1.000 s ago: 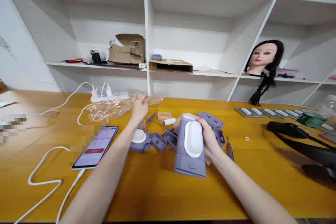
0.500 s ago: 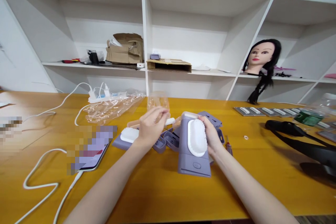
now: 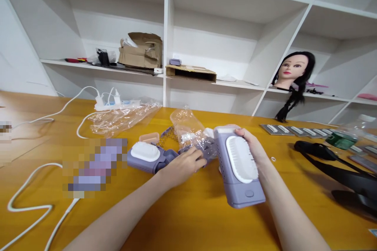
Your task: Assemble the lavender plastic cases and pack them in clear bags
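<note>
Lowering the left hand (image 3: 182, 164) and shifting it rightward since half a second ago, to the near end of a crumpled clear plastic bag (image 3: 185, 121), while tipping a boxy lavender plastic device (image 3: 227, 164) with an oval white bristle pad (image 3: 244, 159) farther to the right. Held aslant over the yellow-brown wooden tabletop (image 3: 188, 215), apparently lifted clear of it, with the right hand (image 3: 256, 149) wrapped firmly around the device's right flank near its pale top. Seen half closed on the other side, with left fingers loosely bent beside the bag; impossible to tell whether pinching the film. Likely to handle as stiff, hollow and modest in weight, with smooth walls apt to slide under dry fingers. Best taken by the long side walls around the middle, without pressing the small oval lavender button (image 3: 249, 193) or squashing the bristles, probably the easiest part to bend. Likely to feel almost weightless in the bag's case, soft and slippery, and best pinched at a gathered edge.
</note>
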Tool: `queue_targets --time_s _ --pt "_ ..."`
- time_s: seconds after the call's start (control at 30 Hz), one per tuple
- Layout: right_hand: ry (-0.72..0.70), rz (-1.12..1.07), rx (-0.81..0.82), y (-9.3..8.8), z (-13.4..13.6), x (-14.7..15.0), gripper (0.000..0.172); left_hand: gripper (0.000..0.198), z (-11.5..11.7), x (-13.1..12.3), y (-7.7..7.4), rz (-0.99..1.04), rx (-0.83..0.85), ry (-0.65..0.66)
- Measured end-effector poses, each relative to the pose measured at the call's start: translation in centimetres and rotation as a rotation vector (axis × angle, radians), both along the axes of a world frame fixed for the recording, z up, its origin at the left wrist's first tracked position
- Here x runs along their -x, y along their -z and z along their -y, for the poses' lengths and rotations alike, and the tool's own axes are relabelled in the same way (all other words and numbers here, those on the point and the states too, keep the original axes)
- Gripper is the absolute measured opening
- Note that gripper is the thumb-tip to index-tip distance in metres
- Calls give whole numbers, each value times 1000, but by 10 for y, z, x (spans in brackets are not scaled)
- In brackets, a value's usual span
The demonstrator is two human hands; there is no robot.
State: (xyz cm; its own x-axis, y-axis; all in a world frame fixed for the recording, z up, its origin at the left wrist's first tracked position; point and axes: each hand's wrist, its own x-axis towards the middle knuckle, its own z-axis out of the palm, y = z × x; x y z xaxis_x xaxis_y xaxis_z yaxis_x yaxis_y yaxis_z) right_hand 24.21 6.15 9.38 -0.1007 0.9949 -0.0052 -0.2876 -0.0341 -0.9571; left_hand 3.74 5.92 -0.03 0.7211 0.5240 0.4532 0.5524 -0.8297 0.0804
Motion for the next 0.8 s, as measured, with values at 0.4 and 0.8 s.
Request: queue_targets --time_s 0.4,0.8 --pt "-254 106 16 7 2 2 23 40 -2 -6 1 299 200 -552" --pt "-455 293 158 41 19 38 32 32 -14 10 -5 614 154 -574"
